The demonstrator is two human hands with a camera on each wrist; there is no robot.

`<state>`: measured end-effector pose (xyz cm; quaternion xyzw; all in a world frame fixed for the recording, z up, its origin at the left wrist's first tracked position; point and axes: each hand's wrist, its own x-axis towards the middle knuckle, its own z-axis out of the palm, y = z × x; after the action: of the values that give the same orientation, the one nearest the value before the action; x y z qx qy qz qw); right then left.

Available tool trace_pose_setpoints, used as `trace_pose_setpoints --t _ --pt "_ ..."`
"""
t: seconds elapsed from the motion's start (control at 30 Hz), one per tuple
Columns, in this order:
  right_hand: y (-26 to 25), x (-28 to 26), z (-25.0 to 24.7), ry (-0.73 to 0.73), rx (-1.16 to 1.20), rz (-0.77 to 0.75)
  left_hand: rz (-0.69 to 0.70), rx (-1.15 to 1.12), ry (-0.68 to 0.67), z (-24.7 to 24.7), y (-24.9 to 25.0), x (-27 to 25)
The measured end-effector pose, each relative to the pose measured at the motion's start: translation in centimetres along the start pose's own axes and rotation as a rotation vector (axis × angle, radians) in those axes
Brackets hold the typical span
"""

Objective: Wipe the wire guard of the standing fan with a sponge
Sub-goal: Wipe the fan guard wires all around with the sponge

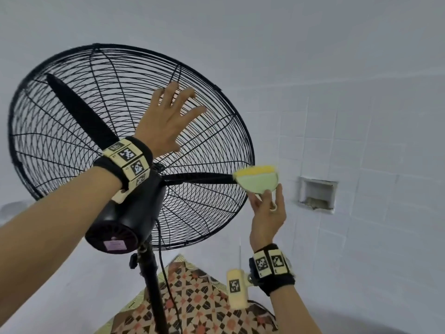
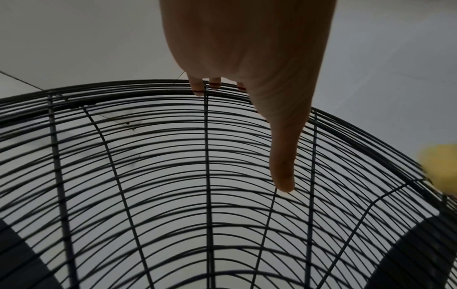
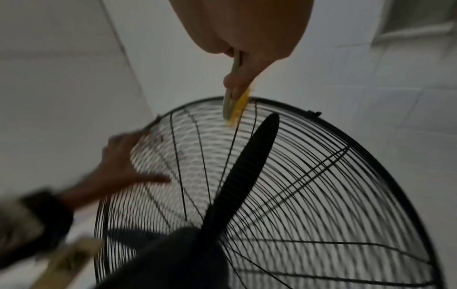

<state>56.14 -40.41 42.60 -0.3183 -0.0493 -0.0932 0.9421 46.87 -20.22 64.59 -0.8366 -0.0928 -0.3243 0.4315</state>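
The black standing fan faces away from me, its wire guard [image 1: 72,145] round and tilted upward. My left hand [image 1: 175,109] lies flat on the guard's upper right part with its fingers spread. In the left wrist view the left hand [image 2: 247,68] rests on the wires [image 2: 173,156], thumb stretched out. My right hand [image 1: 266,203] pinches a yellow and pale green sponge [image 1: 258,183] against the guard's right rim. The right wrist view shows the sponge [image 3: 236,109] touching the wires [image 3: 321,176] just inside the rim, held by my right hand [image 3: 239,78]. A black blade [image 3: 247,166] sits behind the wires.
The motor housing [image 1: 125,220] and the pole [image 1: 151,285] stand below my left wrist, with a cable hanging beside the pole. A patterned mat [image 1: 199,297] covers the floor underneath. The white tiled wall on the right has a small square recess [image 1: 316,195].
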Motion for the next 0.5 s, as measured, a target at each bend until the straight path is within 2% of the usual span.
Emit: trace_pose_setpoints --t 0.13,0.2,0.27,0.33,0.4,0.5 --pt "1.2 -2.1 -0.1 -0.201 -0.188 0.026 0.003 -0.043 0.022 0.2 -0.4 0.1" --pt "1.1 -2.5 0.0 -0.184 -0.182 -0.007 0.012 -0.049 0.027 0.2 -0.6 0.1" --pt "1.2 -2.7 0.5 -0.077 -0.075 -0.019 0.023 -0.049 0.039 0.1 -0.7 -0.1" --pt "2.1 -3.5 1.3 -0.029 -0.021 -0.015 0.039 -0.060 0.060 0.2 -0.8 -0.3" --pt "3.4 -4.8 2.3 -0.067 -0.078 -0.010 0.053 -0.076 0.073 0.3 -1.0 -0.2" --pt "5.1 -6.7 3.6 -0.190 -0.194 0.123 0.061 -0.104 0.075 0.3 -1.3 0.1"
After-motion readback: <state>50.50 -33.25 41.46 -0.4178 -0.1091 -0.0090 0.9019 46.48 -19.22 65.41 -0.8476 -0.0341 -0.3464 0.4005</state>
